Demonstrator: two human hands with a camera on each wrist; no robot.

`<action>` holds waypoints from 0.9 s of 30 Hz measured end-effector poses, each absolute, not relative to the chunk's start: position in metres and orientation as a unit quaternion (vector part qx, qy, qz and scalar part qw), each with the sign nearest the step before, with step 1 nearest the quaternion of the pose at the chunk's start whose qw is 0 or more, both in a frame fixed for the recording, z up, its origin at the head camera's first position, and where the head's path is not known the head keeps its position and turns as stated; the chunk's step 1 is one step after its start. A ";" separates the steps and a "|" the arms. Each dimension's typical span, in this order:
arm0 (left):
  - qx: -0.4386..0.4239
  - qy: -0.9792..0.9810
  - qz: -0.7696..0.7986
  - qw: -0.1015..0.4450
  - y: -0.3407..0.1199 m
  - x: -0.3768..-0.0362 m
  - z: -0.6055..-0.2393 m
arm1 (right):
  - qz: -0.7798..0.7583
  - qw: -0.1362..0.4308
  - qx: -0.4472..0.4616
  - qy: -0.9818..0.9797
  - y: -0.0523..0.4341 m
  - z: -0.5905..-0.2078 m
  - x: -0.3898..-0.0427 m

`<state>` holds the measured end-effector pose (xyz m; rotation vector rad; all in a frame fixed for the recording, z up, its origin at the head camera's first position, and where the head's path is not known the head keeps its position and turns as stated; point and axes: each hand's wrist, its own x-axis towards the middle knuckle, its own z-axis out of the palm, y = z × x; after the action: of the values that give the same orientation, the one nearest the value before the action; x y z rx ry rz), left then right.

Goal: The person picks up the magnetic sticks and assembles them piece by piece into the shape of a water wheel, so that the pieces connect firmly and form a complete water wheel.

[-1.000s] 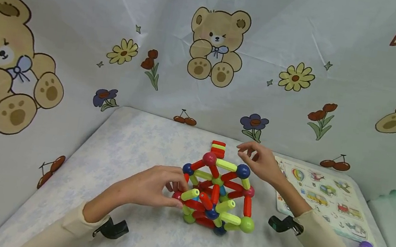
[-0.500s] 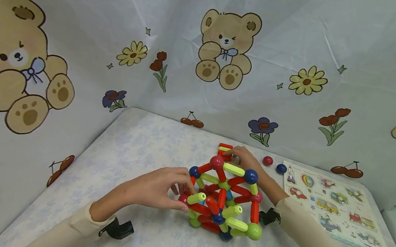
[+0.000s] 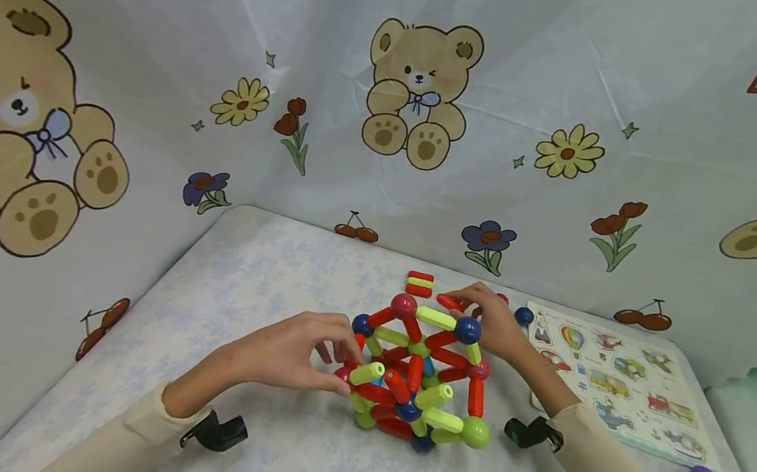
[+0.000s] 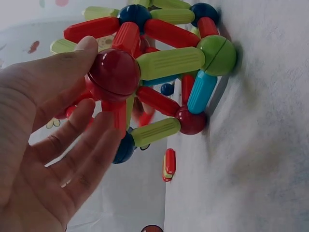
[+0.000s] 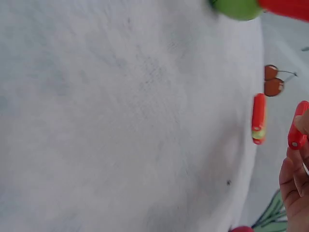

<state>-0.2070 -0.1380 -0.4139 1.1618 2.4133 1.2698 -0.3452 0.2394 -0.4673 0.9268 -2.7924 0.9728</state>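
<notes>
Right hand [image 3: 492,323] pinches a red rod [image 3: 449,303], half hidden behind the frame [image 3: 413,376]. Left hand [image 3: 287,352], fingers spread, touches the frame's red ball [image 4: 113,73]. Pale bench [image 3: 271,286], bear-print curtain [image 3: 160,40] behind.

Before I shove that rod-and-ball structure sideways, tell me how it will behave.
The rod-and-ball structure would probably slide as one piece, since it rests on several balls on the smooth table. Its joints look merely butted together, so a hard push may pop rods off. The left hand touching a red ball likely steadies it.
</notes>
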 end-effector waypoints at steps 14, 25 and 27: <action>0.428 0.817 0.386 0.019 -0.138 -0.210 -0.419 | 0.428 0.149 0.295 -0.841 0.274 -0.401 -0.238; 0.438 0.817 0.375 0.013 -0.138 -0.212 -0.421 | 0.377 0.040 0.407 -0.831 0.264 -0.392 -0.184; 0.442 0.815 0.375 0.010 -0.137 -0.213 -0.422 | 0.375 0.025 0.418 -0.827 0.263 -0.396 -0.181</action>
<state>-0.2126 -0.1368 -0.4221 1.3797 2.5445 1.1707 -0.1814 0.2631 -0.3960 1.2939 -2.5563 1.1600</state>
